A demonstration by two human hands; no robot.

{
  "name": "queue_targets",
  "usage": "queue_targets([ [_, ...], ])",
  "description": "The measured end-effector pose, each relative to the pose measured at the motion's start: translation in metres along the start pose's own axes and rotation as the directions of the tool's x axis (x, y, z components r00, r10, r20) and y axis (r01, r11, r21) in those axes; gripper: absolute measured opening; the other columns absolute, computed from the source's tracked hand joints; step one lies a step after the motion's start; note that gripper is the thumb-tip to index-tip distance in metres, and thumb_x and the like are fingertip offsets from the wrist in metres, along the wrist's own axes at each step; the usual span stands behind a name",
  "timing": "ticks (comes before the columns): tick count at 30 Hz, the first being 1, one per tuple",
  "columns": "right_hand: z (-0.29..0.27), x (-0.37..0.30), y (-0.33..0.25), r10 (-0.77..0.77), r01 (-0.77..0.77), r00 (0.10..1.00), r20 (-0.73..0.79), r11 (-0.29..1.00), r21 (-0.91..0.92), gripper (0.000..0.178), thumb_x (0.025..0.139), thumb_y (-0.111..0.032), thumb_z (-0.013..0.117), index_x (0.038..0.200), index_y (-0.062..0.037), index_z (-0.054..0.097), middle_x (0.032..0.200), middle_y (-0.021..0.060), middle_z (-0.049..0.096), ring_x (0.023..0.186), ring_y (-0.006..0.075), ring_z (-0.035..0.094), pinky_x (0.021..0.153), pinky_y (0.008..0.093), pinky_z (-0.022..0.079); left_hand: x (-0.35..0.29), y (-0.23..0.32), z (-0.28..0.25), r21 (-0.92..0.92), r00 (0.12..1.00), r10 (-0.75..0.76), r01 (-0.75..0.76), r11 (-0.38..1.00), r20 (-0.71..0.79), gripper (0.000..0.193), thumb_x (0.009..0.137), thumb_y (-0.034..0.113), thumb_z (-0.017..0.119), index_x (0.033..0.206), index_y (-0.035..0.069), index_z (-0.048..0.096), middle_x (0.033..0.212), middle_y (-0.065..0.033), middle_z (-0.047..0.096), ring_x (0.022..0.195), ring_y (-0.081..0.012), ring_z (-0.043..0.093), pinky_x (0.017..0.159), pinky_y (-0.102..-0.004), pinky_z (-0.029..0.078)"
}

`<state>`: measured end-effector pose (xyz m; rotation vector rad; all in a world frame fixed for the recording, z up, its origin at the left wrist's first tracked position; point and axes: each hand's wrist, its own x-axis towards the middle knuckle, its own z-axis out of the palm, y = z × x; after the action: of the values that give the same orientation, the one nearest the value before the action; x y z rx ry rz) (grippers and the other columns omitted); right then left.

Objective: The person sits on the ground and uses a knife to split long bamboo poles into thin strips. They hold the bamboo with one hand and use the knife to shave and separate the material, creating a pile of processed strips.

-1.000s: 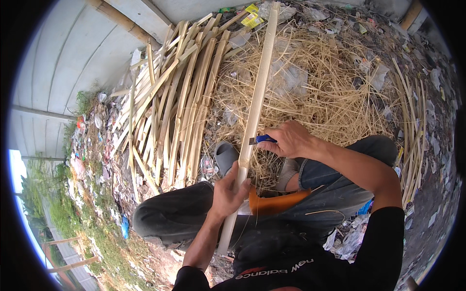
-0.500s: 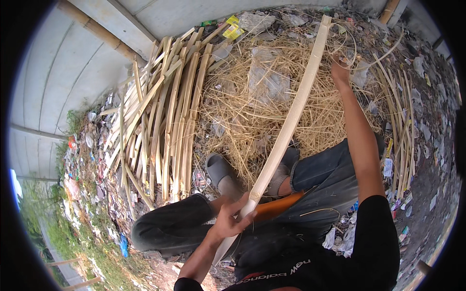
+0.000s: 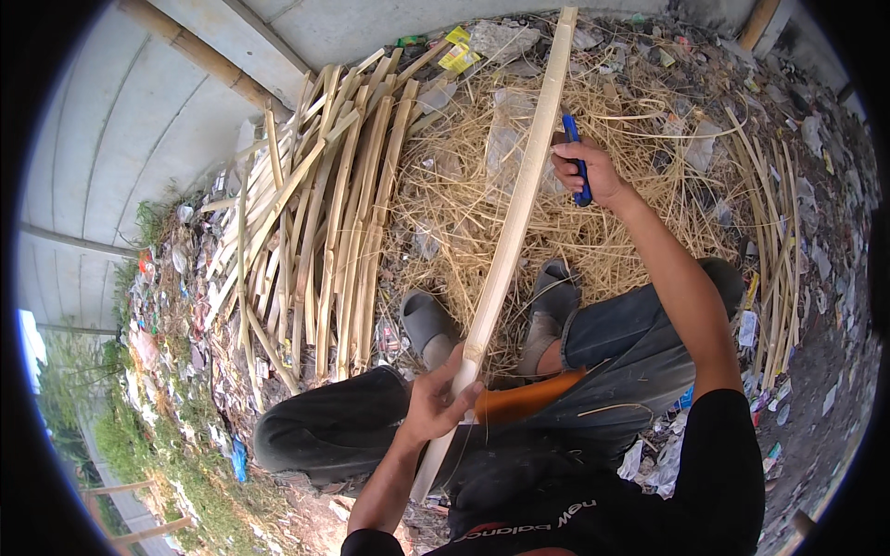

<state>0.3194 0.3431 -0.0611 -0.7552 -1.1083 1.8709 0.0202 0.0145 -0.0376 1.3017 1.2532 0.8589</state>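
Observation:
A long pale split-bamboo strip slants across the middle, from my lap up toward the far wall. My left hand is closed around its near part, thumb on one side and fingers on the other. To the right of the strip, my right hand grips a blue utility knife. The knife points away from me, close beside the strip; whether its blade is out, I cannot tell. Under the strip, an orange object of unclear kind rests against my legs.
A stack of bamboo strips lies at the left. Thin slivers are bundled at the right. Straw-like shavings cover the ground past my grey shoes. Litter is scattered around, and a pale panel wall stands behind.
My right hand has come back from the far right toward the strip, and the blue knife now shows in it. The strip's far end has swung left; my left hand keeps its hold.

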Motion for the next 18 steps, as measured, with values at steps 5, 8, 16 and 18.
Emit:
queue_targets([
  [5,0.021,-0.006,0.006,0.011,-0.016,0.999,-0.037,0.993,-0.113,0.028,0.099,-0.027,0.069,0.083,-0.0139,0.051,0.059,-0.0076,0.041,0.045,0.0025,0.037,0.041,0.0233,0.029,0.0,-0.001,-0.001,-0.011,0.998,-0.044,0.045,0.999,0.04,0.062,0.097,0.007,0.067,0.152,-0.008,0.042,0.105,-0.007,0.07,0.095,-0.0077,0.061,0.085,-0.0238,0.05],
  [8,0.03,-0.013,0.012,0.021,-0.021,1.0,-0.001,0.985,-0.168,0.03,0.101,-0.027,0.068,0.08,-0.0144,0.05,0.055,-0.0086,0.039,0.044,0.0021,0.035,0.041,0.0232,0.027,0.011,0.011,0.0,-0.015,0.997,-0.041,0.042,0.999,0.062,0.064,0.099,0.006,0.064,0.155,-0.006,0.036,0.101,-0.0069,0.068,0.092,-0.008,0.062,0.082,-0.0242,0.051],
  [16,0.09,-0.041,0.039,-0.044,0.176,0.969,0.242,0.809,-0.561,0.04,0.093,-0.036,0.077,0.073,-0.0094,0.055,0.057,-0.0068,0.044,0.049,0.0055,0.04,0.046,0.0291,0.031,0.023,0.02,0.001,-0.097,0.995,-0.079,0.085,0.992,0.066,0.055,0.105,0.012,0.056,0.154,-0.005,0.036,0.091,-0.004,0.063,0.08,-0.0098,0.064,0.073,-0.0265,0.053],
  [18,0.105,-0.047,0.038,0.016,0.2,0.963,0.269,0.627,-0.753,0.058,0.087,-0.059,0.075,0.07,-0.0047,0.062,0.058,0.0009,0.053,0.053,0.015,0.053,0.052,0.0361,0.042,0.021,0.017,0.003,-0.145,0.994,-0.105,0.106,0.984,0.016,0.051,0.107,0.013,0.053,0.152,-0.004,0.036,0.086,-0.0032,0.061,0.074,-0.0093,0.061,0.068,-0.0258,0.051],
])
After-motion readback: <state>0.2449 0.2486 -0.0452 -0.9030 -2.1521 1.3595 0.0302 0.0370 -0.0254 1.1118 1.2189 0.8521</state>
